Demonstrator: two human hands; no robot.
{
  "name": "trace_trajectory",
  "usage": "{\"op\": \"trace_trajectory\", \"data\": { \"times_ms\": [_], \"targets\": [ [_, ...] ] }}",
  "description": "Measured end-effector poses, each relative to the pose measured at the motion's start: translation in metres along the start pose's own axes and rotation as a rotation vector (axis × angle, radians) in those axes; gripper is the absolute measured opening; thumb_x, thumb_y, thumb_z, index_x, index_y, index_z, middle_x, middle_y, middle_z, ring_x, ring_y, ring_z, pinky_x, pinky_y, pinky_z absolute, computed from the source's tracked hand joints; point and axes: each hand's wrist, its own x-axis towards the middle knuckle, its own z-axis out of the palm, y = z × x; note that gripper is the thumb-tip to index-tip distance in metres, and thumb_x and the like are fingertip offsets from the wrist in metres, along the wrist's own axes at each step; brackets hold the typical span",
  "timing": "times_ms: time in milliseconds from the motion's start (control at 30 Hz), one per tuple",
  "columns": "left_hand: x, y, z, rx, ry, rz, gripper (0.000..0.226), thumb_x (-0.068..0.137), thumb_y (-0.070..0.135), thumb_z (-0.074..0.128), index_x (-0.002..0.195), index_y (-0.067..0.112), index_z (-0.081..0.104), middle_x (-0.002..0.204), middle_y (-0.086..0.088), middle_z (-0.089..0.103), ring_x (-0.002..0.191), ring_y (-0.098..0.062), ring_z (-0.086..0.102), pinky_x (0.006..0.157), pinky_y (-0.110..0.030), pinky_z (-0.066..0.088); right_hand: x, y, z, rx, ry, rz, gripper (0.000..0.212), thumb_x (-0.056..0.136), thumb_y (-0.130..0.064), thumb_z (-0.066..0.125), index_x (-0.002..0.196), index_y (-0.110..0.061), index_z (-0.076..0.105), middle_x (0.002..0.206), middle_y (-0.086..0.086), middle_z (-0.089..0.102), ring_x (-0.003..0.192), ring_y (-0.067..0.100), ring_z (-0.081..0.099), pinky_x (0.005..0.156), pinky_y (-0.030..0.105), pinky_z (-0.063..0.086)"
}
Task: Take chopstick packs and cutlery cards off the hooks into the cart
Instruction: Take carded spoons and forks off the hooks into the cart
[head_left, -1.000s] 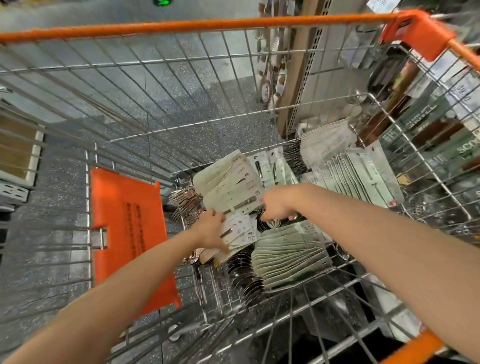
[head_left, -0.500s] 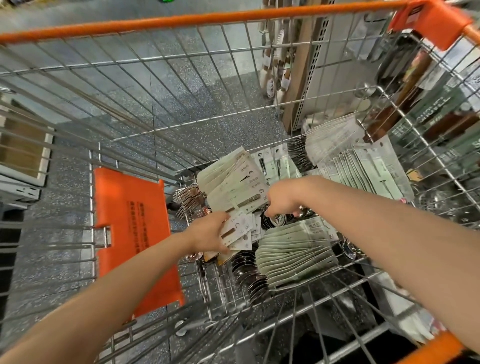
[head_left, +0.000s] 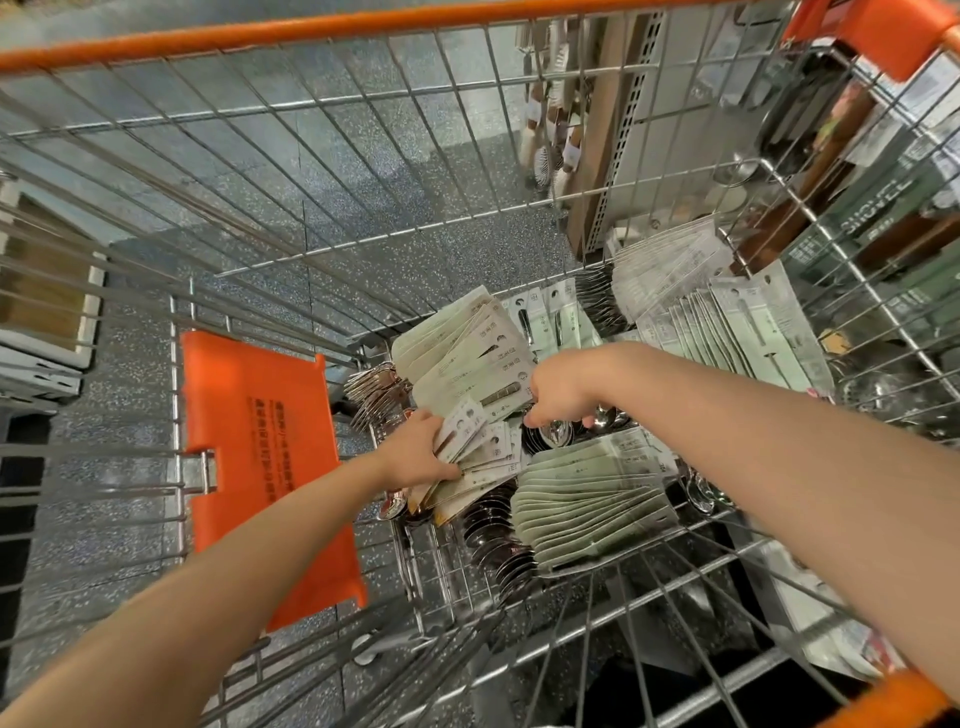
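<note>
Both hands are down in the cart (head_left: 467, 156), so the step looks like laying a batch down. The left hand (head_left: 415, 454) grips a fan of cards (head_left: 480, 452) over the pile; the right hand (head_left: 563, 389) is curled, pinching among spoons (head_left: 556, 431). Next: release the fan and go back to the hooks.

A grey speckled floor (head_left: 363, 171) is seen through the wire mesh. An orange plastic flap (head_left: 260, 457) is set at the left. Brushes with pale handles (head_left: 556, 130) are hung on a perforated display panel (head_left: 623, 135) beyond. A dark green box (head_left: 878, 208) with pale lettering is seen at the right, and a wooden-slatted item (head_left: 41, 291) at the far left.
</note>
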Motion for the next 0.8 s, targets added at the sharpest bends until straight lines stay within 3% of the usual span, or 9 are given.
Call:
{"op": "trace_trajectory", "data": {
  "times_ms": [133, 267, 400, 633, 733, 800],
  "targets": [
    [0.001, -0.001, 0.002, 0.053, 0.007, -0.013, 0.051, 0.075, 0.039, 0.075, 0.112, 0.013, 0.052, 0.113, 0.002, 0.037, 0.103, -0.015, 0.044, 0.089, -0.029, 0.044, -0.001, 0.0, 0.0, -0.017, -0.001, 0.007, 0.047, 0.099, -0.037, 0.046, 0.13, -0.002, 0.046, 0.083, 0.006, 0.05, 0.078, 0.021, 0.059, 0.066, 0.027, 0.05],
    [0.003, -0.003, -0.003, 0.067, 0.002, -0.015, 0.056, 0.07, 0.043, 0.08, 0.11, 0.015, 0.053, 0.113, 0.002, 0.042, 0.102, -0.015, 0.046, 0.09, -0.032, 0.046, 0.001, -0.001, 0.001, -0.016, -0.016, 0.001, 0.05, 0.099, -0.039, 0.045, 0.134, -0.003, 0.044, 0.107, 0.012, 0.055, 0.079, 0.02, 0.061, 0.063, 0.025, 0.05],
    [-0.002, -0.005, -0.008, -0.053, 0.025, -0.018, 0.05, 0.068, 0.04, 0.083, 0.101, 0.016, 0.053, 0.101, 0.001, 0.055, 0.094, -0.017, 0.054, 0.081, -0.029, 0.049, 0.003, 0.001, 0.002, 0.006, -0.017, 0.003, 0.05, 0.099, -0.037, 0.046, 0.134, -0.002, 0.042, 0.103, 0.013, 0.052, 0.077, 0.02, 0.06, 0.057, 0.024, 0.048],
    [-0.023, 0.002, -0.025, -0.201, 0.044, 0.037, 0.047, 0.074, 0.037, 0.081, 0.106, 0.016, 0.055, 0.092, 0.003, 0.064, 0.081, -0.011, 0.064, 0.064, -0.017, 0.053, -0.007, 0.004, -0.004, 0.052, -0.002, -0.007, 0.048, 0.099, -0.036, 0.046, 0.133, -0.003, 0.048, 0.084, 0.005, 0.052, 0.073, 0.018, 0.059, 0.054, 0.021, 0.046],
    [-0.03, 0.013, -0.042, -0.293, 0.065, 0.046, 0.043, 0.08, 0.04, 0.076, 0.11, 0.016, 0.057, 0.093, 0.001, 0.067, 0.078, -0.01, 0.065, 0.072, -0.022, 0.057, -0.017, 0.008, -0.014, 0.133, 0.031, -0.026, 0.047, 0.099, -0.035, 0.047, 0.131, 0.0, 0.048, 0.084, 0.005, 0.055, 0.067, 0.014, 0.059, 0.053, 0.021, 0.045],
    [-0.034, 0.027, -0.057, -0.368, 0.085, 0.064, 0.038, 0.083, 0.043, 0.071, 0.107, 0.016, 0.058, 0.091, -0.004, 0.069, 0.072, -0.008, 0.064, 0.068, -0.024, 0.057, -0.026, 0.013, -0.022, 0.255, 0.043, -0.052, 0.049, 0.099, -0.037, 0.046, 0.132, -0.001, 0.045, 0.089, 0.007, 0.06, 0.073, 0.016, 0.063, 0.062, 0.025, 0.05]
  ]
}}
